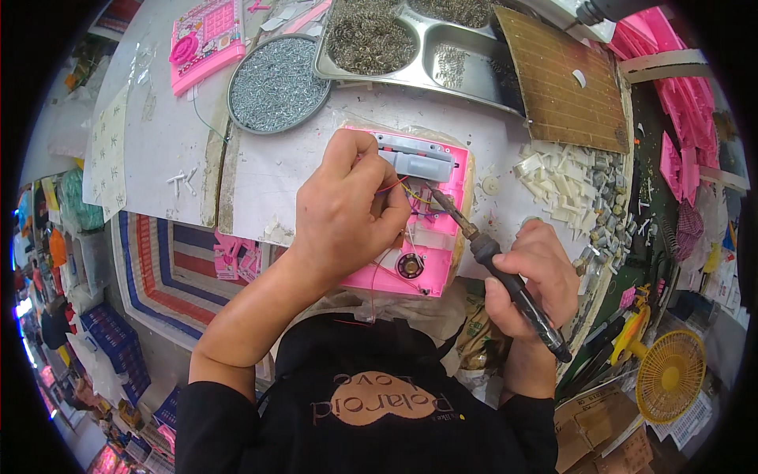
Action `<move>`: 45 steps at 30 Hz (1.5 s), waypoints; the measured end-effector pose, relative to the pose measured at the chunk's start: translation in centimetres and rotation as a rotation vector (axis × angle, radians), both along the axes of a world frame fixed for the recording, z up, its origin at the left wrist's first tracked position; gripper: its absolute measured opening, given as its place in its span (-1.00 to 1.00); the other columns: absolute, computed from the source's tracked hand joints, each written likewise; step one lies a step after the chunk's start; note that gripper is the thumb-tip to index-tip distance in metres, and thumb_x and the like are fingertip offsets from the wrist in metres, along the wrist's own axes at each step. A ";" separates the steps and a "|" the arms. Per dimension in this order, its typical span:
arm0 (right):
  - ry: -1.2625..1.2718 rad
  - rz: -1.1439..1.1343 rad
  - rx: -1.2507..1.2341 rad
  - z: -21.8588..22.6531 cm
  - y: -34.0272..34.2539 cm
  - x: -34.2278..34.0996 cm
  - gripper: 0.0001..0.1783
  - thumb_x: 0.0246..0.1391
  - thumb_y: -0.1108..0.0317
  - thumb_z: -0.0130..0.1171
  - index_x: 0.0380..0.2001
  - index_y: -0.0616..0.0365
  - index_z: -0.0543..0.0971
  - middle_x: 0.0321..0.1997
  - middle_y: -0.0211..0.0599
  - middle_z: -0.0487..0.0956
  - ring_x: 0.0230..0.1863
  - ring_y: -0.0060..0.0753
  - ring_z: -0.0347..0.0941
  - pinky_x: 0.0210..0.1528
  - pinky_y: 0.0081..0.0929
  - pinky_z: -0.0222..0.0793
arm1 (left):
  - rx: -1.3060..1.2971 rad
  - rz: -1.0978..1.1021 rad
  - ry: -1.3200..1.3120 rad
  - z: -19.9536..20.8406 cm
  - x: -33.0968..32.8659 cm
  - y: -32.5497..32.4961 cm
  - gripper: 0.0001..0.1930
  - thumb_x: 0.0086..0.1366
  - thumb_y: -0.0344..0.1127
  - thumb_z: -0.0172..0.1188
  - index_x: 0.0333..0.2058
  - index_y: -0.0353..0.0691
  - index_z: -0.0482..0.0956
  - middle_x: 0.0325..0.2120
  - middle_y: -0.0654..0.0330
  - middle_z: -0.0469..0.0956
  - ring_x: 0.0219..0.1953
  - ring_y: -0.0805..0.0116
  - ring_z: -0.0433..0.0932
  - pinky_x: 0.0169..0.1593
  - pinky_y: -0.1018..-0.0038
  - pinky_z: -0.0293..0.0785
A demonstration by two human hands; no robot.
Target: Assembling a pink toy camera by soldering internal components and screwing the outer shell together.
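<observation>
A pink plastic toy shell point(444, 272) lies open on the bench in front of me. It holds a grey battery box point(426, 166), a small round speaker point(410, 265) and thin coloured wires. My left hand point(347, 207) is over the shell's left side, its fingers pinched on a thin red wire point(388, 188) and hiding the exact grip. In my right hand point(545, 272) is a soldering iron point(483, 249) with a black handle. Its tip points up and left, at the lower edge of the battery box; whether it touches there I cannot tell.
Beyond the shell stand a round dish of small screws point(278, 83) and a metal tray point(474, 67) with springs. A brown board point(564, 79) covers the tray's right end. White plastic pieces point(557, 186) are heaped at right, near a yellow fan point(669, 375). A pink toy point(207, 43) lies far left.
</observation>
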State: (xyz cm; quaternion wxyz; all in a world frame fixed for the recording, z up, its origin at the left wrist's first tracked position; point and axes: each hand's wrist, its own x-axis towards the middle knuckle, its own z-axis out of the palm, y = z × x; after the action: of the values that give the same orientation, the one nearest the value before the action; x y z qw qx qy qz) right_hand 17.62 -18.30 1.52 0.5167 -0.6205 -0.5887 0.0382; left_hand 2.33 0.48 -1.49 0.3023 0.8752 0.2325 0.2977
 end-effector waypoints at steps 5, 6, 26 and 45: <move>-0.006 0.009 -0.013 0.0 0.0 0.1 -0.66 -0.24 0.52 0.38 -0.27 0.20 0.61 -0.60 -0.34 0.44 -0.56 -0.25 0.35 -0.39 -0.33 0.29 | 0.017 -0.001 -0.016 -0.1 0.0 0.0 -0.87 0.00 -0.48 0.35 -0.47 -0.25 0.56 -0.29 0.13 0.44 -0.50 0.19 0.55 -0.43 0.31 0.52; -0.004 0.010 -0.016 0.0 0.1 0.1 -0.66 -0.25 0.52 0.38 -0.28 0.20 0.61 -0.60 -0.33 0.44 -0.56 -0.25 0.35 -0.39 -0.34 0.29 | 0.018 -0.002 -0.021 -0.1 0.0 0.0 -0.87 0.00 -0.48 0.35 -0.47 -0.25 0.56 -0.29 0.13 0.44 -0.50 0.19 0.55 -0.43 0.31 0.52; -0.038 -0.003 -0.033 -0.2 1.9 -0.6 -0.64 -0.31 0.55 0.41 -0.31 0.15 0.63 -0.60 -0.36 0.42 -0.56 -0.26 0.35 -0.37 -0.35 0.29 | -0.002 -0.007 0.009 0.0 -0.1 0.1 -0.87 0.02 -0.46 0.35 -0.45 -0.25 0.56 -0.27 0.12 0.44 -0.43 0.15 0.57 -0.40 0.29 0.52; -0.090 0.016 -0.061 0.2 1.4 -0.7 -0.64 -0.30 0.56 0.40 -0.29 0.13 0.63 -0.59 -0.38 0.39 -0.54 -0.24 0.35 -0.33 -0.33 0.33 | 0.014 0.003 0.003 -0.1 0.0 0.0 -0.88 0.02 -0.45 0.35 -0.47 -0.25 0.57 -0.26 0.13 0.44 -0.45 0.15 0.57 -0.40 0.28 0.52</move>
State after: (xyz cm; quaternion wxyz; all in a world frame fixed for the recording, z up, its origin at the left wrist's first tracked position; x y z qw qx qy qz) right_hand 16.94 -16.93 1.71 0.4702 -0.6323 -0.6148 0.0325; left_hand 2.33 0.49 -1.62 0.2957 0.8773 0.2320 0.2986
